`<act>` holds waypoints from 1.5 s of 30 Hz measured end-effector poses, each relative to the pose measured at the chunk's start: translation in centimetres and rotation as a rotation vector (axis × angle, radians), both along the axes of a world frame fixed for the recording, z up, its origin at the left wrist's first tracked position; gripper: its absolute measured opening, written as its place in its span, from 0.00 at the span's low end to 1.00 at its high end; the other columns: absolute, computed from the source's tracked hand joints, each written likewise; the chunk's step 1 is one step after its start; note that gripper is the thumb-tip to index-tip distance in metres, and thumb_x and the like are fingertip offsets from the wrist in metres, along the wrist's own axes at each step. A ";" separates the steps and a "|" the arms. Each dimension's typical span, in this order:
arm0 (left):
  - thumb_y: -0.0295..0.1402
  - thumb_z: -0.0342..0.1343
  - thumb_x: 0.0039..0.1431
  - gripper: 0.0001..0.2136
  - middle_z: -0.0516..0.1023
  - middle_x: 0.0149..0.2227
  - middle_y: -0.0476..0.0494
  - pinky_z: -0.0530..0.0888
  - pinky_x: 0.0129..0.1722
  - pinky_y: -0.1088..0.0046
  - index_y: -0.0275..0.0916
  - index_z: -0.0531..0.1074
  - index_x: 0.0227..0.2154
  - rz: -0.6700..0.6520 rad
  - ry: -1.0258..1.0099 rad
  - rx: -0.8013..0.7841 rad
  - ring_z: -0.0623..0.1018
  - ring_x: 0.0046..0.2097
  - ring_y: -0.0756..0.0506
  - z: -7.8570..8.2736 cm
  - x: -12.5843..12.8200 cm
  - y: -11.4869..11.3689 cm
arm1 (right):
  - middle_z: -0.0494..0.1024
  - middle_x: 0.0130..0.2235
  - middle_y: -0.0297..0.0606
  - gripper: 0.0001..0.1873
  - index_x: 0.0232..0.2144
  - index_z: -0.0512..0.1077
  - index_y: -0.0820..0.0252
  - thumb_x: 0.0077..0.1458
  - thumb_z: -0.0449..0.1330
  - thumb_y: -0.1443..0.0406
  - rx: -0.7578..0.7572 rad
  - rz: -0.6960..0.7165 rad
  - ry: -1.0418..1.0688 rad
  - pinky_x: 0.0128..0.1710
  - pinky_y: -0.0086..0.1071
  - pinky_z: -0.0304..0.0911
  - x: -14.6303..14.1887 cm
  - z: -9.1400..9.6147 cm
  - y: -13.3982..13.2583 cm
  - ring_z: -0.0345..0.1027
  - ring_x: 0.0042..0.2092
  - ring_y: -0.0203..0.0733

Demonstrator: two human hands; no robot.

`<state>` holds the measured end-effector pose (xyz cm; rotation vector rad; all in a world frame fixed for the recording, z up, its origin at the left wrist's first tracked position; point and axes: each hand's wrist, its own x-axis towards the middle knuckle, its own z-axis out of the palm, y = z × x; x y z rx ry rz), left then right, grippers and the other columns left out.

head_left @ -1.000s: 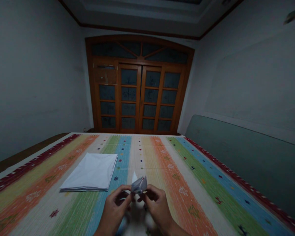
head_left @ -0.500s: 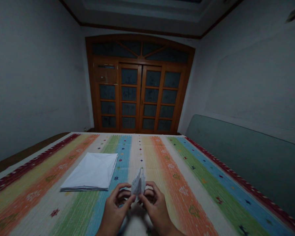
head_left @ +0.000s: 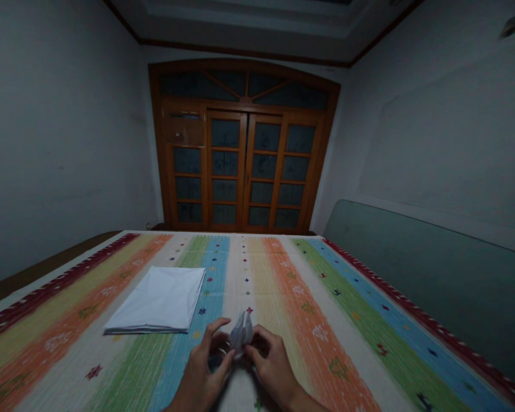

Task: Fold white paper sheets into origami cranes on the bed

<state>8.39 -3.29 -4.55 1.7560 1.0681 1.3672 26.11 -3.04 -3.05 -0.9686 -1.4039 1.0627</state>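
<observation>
The left hand [head_left: 203, 369] and right hand [head_left: 272, 366] are pinching a folded white paper figure [head_left: 242, 332] between narrowly closed fingers, just above a striped woven cover [head_left: 347, 320] and near a stack of white paper [head_left: 157, 300]. Excess pressure risks crushing its creases; a loosened pinch risks dropping it. No writing is showing legibly.

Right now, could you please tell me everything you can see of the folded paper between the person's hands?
The folded white paper is a small, pointed, many-creased shape that looks like thin sheet paper, greyish in the dim light. It stands roughly upright, tip upward, held above the striped woven cover. The left hand and right hand grip its lower part from either side. Its finer folds are too small to make out.
</observation>
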 end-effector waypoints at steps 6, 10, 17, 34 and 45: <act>0.31 0.60 0.64 0.14 0.85 0.42 0.46 0.81 0.43 0.69 0.47 0.71 0.52 -0.059 0.046 0.069 0.85 0.40 0.42 0.5 0.0 -0.1 | 0.75 0.27 0.34 0.10 0.31 0.74 0.60 0.52 0.67 0.60 -0.049 0.020 -0.011 0.27 0.30 0.66 0.1 -1.1 0.2 0.70 0.27 0.41; 0.32 0.60 0.63 0.08 0.83 0.39 0.47 0.80 0.42 0.69 0.44 0.74 0.45 -0.061 0.027 0.055 0.84 0.40 0.42 1.1 0.0 -0.1 | 0.73 0.27 0.31 0.11 0.32 0.73 0.59 0.51 0.68 0.59 -0.042 0.086 -0.001 0.28 0.30 0.66 0.0 -1.6 0.4 0.69 0.27 0.40; 0.31 0.62 0.59 0.03 0.79 0.33 0.48 0.78 0.35 0.73 0.41 0.74 0.35 -0.058 0.016 -0.011 0.81 0.35 0.43 1.4 0.0 -0.1 | 0.75 0.30 0.33 0.12 0.33 0.77 0.61 0.44 0.72 0.63 -0.083 0.174 0.064 0.38 0.33 0.66 -0.2 -1.3 0.6 0.68 0.33 0.41; 0.30 0.56 0.62 0.15 0.77 0.46 0.42 0.78 0.37 0.69 0.44 0.69 0.52 -0.245 0.105 -0.064 0.80 0.40 0.43 4.5 -1.9 1.2 | 0.76 0.29 0.32 0.12 0.31 0.79 0.63 0.38 0.66 0.70 -0.145 0.217 0.031 0.31 0.28 0.58 -0.2 -1.2 0.3 0.65 0.31 0.38; 0.20 0.54 0.54 0.13 0.76 0.40 0.46 0.74 0.36 0.71 0.42 0.71 0.41 -0.261 0.333 0.021 0.77 0.38 0.45 5.4 -2.2 1.8 | 0.77 0.31 0.34 0.13 0.33 0.80 0.62 0.40 0.66 0.68 -0.095 0.209 -0.042 0.34 0.30 0.59 0.1 -1.7 0.5 0.67 0.33 0.41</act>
